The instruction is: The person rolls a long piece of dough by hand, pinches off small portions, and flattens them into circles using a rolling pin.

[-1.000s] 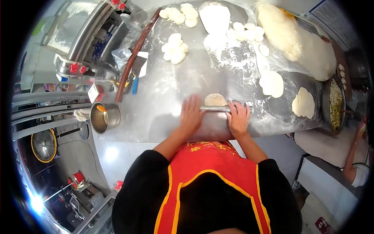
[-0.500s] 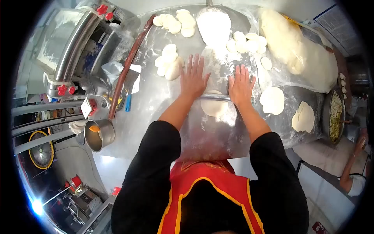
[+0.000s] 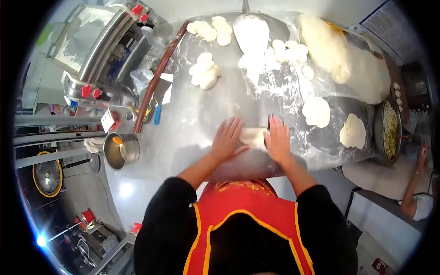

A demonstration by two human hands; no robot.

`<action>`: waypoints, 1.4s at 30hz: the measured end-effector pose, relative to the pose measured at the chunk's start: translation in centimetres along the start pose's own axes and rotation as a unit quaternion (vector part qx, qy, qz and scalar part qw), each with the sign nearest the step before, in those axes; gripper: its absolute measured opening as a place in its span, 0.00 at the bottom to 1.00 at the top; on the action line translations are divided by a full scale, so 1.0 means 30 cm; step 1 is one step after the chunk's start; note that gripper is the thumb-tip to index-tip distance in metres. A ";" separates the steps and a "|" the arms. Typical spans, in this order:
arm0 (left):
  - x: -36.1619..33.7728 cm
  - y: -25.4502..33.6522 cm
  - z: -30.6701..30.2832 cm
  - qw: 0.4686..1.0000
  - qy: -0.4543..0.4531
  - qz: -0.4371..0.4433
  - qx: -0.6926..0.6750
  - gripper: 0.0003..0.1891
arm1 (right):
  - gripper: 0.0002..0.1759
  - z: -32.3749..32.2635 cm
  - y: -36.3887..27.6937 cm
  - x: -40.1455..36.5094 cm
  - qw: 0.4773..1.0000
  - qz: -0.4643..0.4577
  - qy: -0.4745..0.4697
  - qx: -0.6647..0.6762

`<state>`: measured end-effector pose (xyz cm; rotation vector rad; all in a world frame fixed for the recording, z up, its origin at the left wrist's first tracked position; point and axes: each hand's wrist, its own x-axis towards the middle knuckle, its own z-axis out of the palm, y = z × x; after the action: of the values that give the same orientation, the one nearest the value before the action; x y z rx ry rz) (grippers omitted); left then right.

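A pale roll of dough (image 3: pixel 253 136) lies crosswise on the metal table between my hands, and it looks wrapped around the rolling pin. My left hand (image 3: pixel 227 139) rests flat over the pin's left part, fingers stretched forward and thumb out toward the dough. Over the right part lies my right hand (image 3: pixel 277 139), also flat with its fingers straight. The pin itself is mostly hidden under the palms and dough. To the right are two flattened dough rounds, one nearer (image 3: pixel 316 112) and one farther (image 3: pixel 353 131). A cluster of dough pieces (image 3: pixel 205 72) sits ahead of my left hand.
White flour fills a scoop (image 3: pixel 251 36) at the back. A large dough mass (image 3: pixel 339 55) lies under plastic at right, near a pan of chopped filling (image 3: pixel 390 133). Leftward are a long wooden rolling pin (image 3: pixel 160 73), a metal pot (image 3: pixel 121 150) and a machine (image 3: pixel 98 46). Another person's arm (image 3: pixel 415 183) shows far right.
Both hands have moved back toward my body with the pin. The flat dough round beneath the pin now appears as a roll between my hands.
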<state>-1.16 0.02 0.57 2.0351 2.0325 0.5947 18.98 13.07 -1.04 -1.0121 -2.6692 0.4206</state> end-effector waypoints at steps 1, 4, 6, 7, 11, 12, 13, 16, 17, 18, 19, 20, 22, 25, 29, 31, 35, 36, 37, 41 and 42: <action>0.045 -0.013 -0.029 0.999 0.002 0.036 -0.019 0.39 | 0.34 0.012 0.007 0.041 0.999 0.019 -0.011 -0.023; 0.128 -0.071 0.048 0.996 0.006 0.069 -0.061 0.26 | 0.31 0.024 0.020 0.141 0.996 0.051 -0.038 -0.064; 0.189 -0.076 0.043 0.994 -0.007 0.018 -0.112 0.16 | 0.31 0.012 0.018 0.162 0.995 0.055 -0.045 -0.068; 0.212 -0.071 0.030 0.990 -0.014 -0.009 -0.137 0.12 | 0.31 0.008 0.018 0.160 0.996 0.053 -0.047 -0.062; 0.272 -0.064 0.004 0.969 -0.041 -0.111 -0.215 0.10 | 0.31 0.011 0.024 0.064 1.000 0.018 -0.021 -0.013; 0.286 -0.068 -0.004 0.957 -0.063 -0.158 -0.234 0.11 | 0.32 0.014 0.016 0.024 1.000 0.007 -0.009 0.003; 0.295 -0.070 -0.006 0.942 -0.083 -0.205 -0.252 0.12 | 0.31 0.009 -0.003 -0.016 1.000 -0.007 0.010 0.013; 0.280 -0.088 0.066 0.934 -0.038 -0.218 -0.282 0.17 | 0.30 -0.002 -0.038 -0.088 0.999 -0.024 0.025 0.032; 0.269 -0.099 0.085 0.926 -0.035 -0.225 -0.301 0.17 | 0.28 -0.004 -0.035 -0.094 0.999 -0.011 0.005 0.032; 0.260 -0.088 0.074 0.918 -0.031 -0.231 -0.320 0.17 | 0.27 -0.011 -0.035 -0.093 0.999 0.002 -0.015 0.031; 0.249 -0.076 0.063 0.910 -0.028 -0.238 -0.339 0.17 | 0.23 -0.014 -0.032 -0.083 0.998 -0.026 0.022 0.047; 0.227 -0.074 0.041 0.901 -0.023 -0.246 -0.358 0.17 | 0.23 -0.028 -0.028 -0.086 0.998 -0.036 -0.004 0.045; 0.185 -0.075 -0.116 0.883 -0.012 -0.260 -0.391 0.16 | 0.22 -0.073 -0.018 -0.090 0.996 -0.054 -0.056 0.043; 0.078 -0.249 -0.188 0.891 0.082 -0.284 -0.345 0.15 | 0.23 -0.115 0.003 -0.136 0.995 -0.077 -0.045 0.045; 0.024 -0.272 -0.273 0.936 0.103 -0.323 -0.098 0.16 | 0.24 -0.130 0.059 -0.176 0.993 -0.087 -0.059 0.051; -0.007 -0.293 -0.124 0.944 0.056 -0.323 -0.017 0.17 | 0.24 -0.131 0.076 -0.177 0.992 -0.098 -0.059 0.043; 0.050 -0.059 0.020 0.955 -0.026 -0.279 -0.098 0.20 | 0.24 -0.129 0.086 -0.188 0.991 -0.098 -0.086 0.032; 0.089 0.031 -0.023 0.948 -0.093 -0.266 -0.152 0.21 | 0.24 -0.132 0.070 -0.195 0.991 -0.094 -0.078 0.056; 0.096 0.072 0.030 0.950 -0.083 -0.228 -0.195 0.20 | 0.25 -0.136 0.043 -0.194 0.990 -0.090 -0.069 0.080; 0.108 0.035 0.191 0.983 0.078 -0.073 -0.151 0.19 | 0.31 -0.091 -0.044 -0.190 0.999 -0.040 0.003 0.030; 0.120 0.027 0.168 0.983 0.080 -0.091 -0.138 0.19 | 0.32 -0.061 -0.061 -0.188 1.000 -0.009 0.019 0.009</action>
<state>1.57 4.26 -3.13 1.6709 2.0590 0.9691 22.57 8.27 0.54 -0.9798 -2.6346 0.4156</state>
